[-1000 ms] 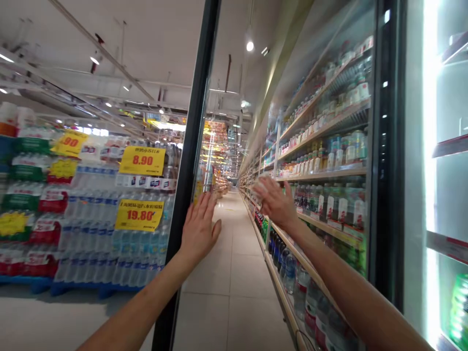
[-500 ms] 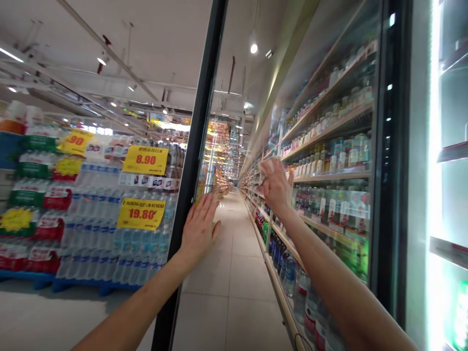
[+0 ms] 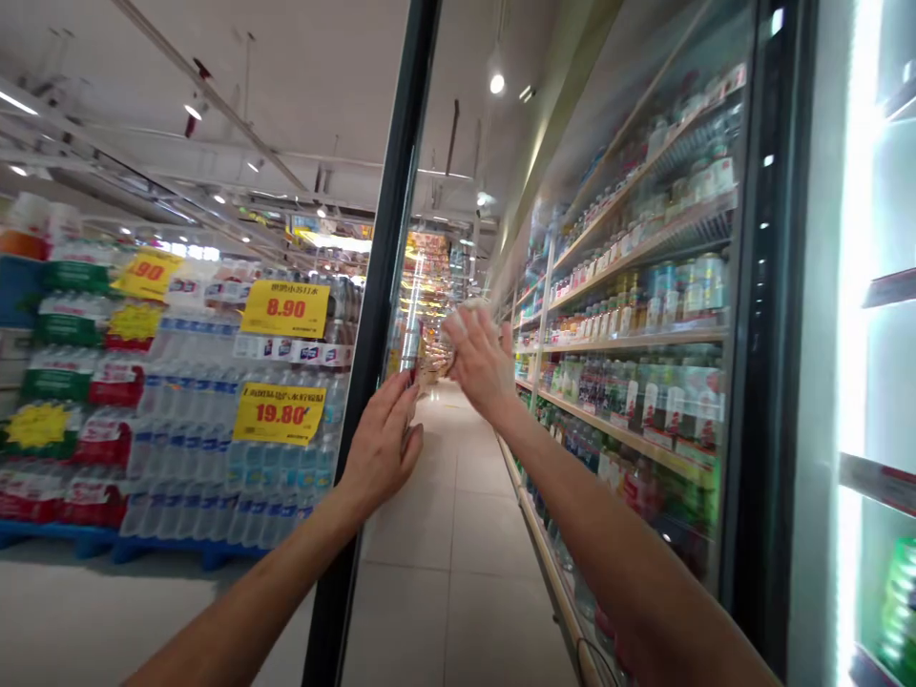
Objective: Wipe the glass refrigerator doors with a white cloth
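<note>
The glass cooler door (image 3: 447,258) stands open in front of me, with a dark frame (image 3: 387,239) down its left side. My left hand (image 3: 383,439) lies against the door beside this frame, fingers stretched and slightly bent, thumb apart; I see nothing held in it. A shiny vertical strip (image 3: 411,334) shows just above its fingertips. My right hand (image 3: 483,367) presses a crumpled whitish cloth (image 3: 464,313) to the glass, to the right of my left hand. Fingers cover most of the cloth, and motion blurs it.
Left of the door, stacked bottle packs (image 3: 193,448) stand on a blue pallet (image 3: 211,553) under yellow price signs (image 3: 284,309). Shelves of drinks (image 3: 644,305) show in the glass on the right. A lit cooler interior (image 3: 884,382) stands at the far right. Pale floor tiles (image 3: 407,611) lie below.
My right hand has swept the cloth leftward across the glass, nearer my left hand. My left hand stays by the frame, its fingers a little more bent.
</note>
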### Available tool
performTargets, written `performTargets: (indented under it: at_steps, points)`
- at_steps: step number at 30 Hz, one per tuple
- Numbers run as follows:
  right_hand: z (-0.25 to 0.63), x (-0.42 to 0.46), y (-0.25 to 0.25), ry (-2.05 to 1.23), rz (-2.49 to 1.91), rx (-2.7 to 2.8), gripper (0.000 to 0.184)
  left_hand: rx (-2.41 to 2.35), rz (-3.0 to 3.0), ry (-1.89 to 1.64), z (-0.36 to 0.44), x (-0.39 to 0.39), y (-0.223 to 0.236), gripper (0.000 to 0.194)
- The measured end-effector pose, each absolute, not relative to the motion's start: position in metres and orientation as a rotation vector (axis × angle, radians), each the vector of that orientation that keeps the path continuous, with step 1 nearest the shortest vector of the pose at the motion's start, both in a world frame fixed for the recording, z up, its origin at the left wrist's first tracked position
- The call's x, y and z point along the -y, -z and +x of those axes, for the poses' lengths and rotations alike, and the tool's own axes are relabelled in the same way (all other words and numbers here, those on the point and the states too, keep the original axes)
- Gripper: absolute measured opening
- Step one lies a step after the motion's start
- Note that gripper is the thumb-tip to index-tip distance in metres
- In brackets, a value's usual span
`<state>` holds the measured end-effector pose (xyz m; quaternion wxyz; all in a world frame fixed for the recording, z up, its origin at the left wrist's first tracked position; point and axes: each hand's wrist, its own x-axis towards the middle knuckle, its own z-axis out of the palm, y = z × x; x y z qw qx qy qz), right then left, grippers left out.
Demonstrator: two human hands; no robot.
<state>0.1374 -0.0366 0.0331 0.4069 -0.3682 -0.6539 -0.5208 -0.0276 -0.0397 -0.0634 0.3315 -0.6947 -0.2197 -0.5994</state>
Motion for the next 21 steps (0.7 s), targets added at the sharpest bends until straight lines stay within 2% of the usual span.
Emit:
performTargets:
  at_steps: [4,11,16,21]
  points:
    - [0.126,0.035,-0.018,1.47,-0.711,2.037,0.044,0.588,-1.753,1.56,-0.039,0.042,0.058,0.056]
    - [0.144,0.039,-0.039,1.341,-0.964,1.583,0.047,0.643,-1.704,1.504,-0.038,0.039,0.046,0.054]
    - [0.148,0.042,-0.016,1.577,-0.644,2.086,0.045,0.649,-1.731,1.486,-0.03,0.041,0.038,0.057]
    - [0.189,0.045,-0.049,1.392,-1.002,1.536,0.048,0.677,-1.765,1.461,-0.023,0.031,0.034,0.059]
